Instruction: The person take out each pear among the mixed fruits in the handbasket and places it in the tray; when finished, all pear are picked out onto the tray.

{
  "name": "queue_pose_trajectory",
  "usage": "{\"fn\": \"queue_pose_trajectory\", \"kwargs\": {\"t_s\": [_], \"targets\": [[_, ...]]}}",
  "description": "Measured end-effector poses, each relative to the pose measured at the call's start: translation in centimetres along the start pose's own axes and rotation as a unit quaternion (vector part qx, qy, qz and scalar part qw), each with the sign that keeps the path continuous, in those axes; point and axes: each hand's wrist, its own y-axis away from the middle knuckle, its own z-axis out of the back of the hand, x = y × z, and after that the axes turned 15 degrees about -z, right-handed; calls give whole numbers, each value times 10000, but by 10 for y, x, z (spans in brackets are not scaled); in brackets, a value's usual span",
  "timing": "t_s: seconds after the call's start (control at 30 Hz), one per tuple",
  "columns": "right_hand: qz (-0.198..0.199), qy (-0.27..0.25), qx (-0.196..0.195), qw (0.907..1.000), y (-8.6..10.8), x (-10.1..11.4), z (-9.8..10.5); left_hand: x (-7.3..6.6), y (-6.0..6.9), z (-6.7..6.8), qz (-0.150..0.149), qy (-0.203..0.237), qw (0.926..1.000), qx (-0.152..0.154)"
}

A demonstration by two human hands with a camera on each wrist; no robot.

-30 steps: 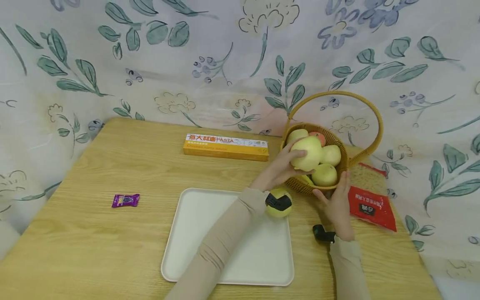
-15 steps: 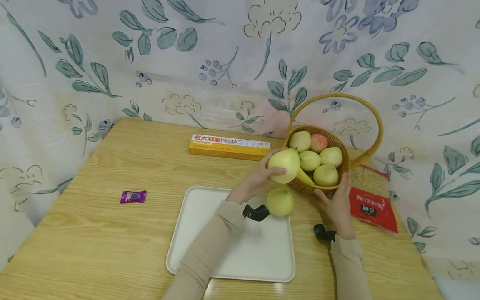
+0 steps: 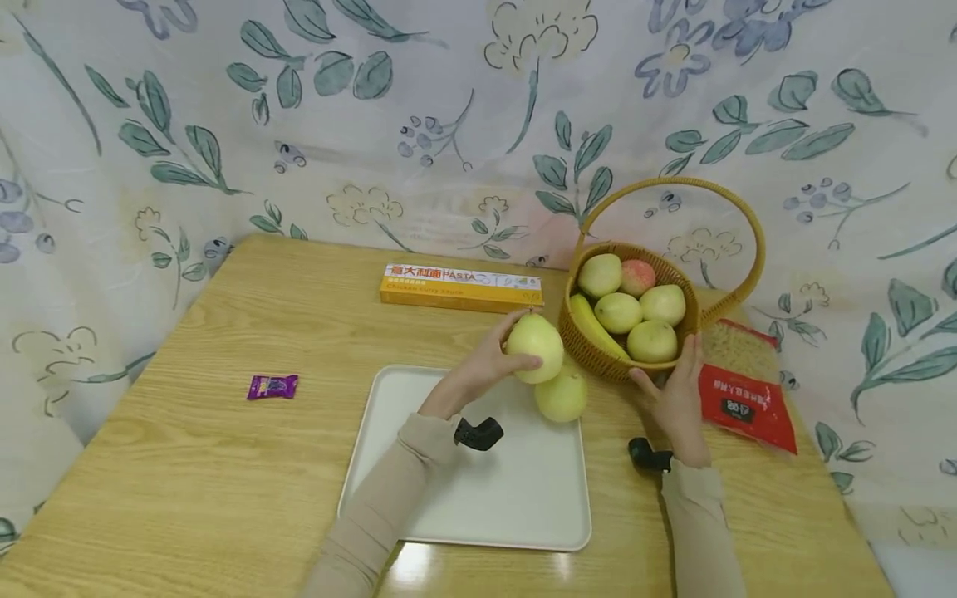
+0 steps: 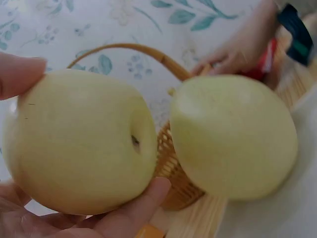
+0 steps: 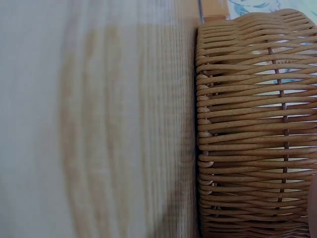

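Note:
In the head view my left hand grips a pale yellow-green pear above the far right part of a white tray. A second pear rests at the tray's far right corner. The left wrist view shows thumb and fingers around the held pear, beside the other pear. My right hand touches the near right side of a wicker basket, fingers straight and thumb spread. Several pears, a reddish fruit and a banana lie in the basket.
A yellow pasta box lies near the back edge of the table. Right of the basket is a red pasta bag. A small purple wrapped packet lies at the left. The basket's tall handle arches upward.
My left hand has carried the pear out of the basket, leftward and toward me, to above the tray. My right hand has stayed at the basket.

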Motion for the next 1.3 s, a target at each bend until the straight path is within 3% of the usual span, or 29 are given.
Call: {"fn": "queue_pose_trajectory", "kwargs": {"t_s": [0.1,0.17,0.27,0.4,0.6,0.83,1.07,1.17,1.3], "targets": [[-46,49,-38,10000,-1,2,3,0,4,1,-190,-772,9968,-18],[-88,90,-32,9999,-2,3,4,0,5,1,-335,-1321,9907,-23],[-119,88,41,9999,-2,4,5,2,6,2,-451,-2274,9727,-142],[-131,49,136,9998,-2,6,4,5,7,6,-612,-3085,9491,-179],[-188,19,124,9997,-3,7,4,8,6,11,-813,-3490,9322,500],[-135,14,146,9998,-4,7,3,7,9,12,-633,-3717,9210,984],[-171,22,91,9998,-3,6,1,8,13,11,-291,-3434,9259,1547],[-166,30,104,9998,-2,5,0,8,14,11,-251,-3423,9237,1705],[-281,29,148,9995,2,4,0,8,14,9,-189,-3259,9268,1858]]}}
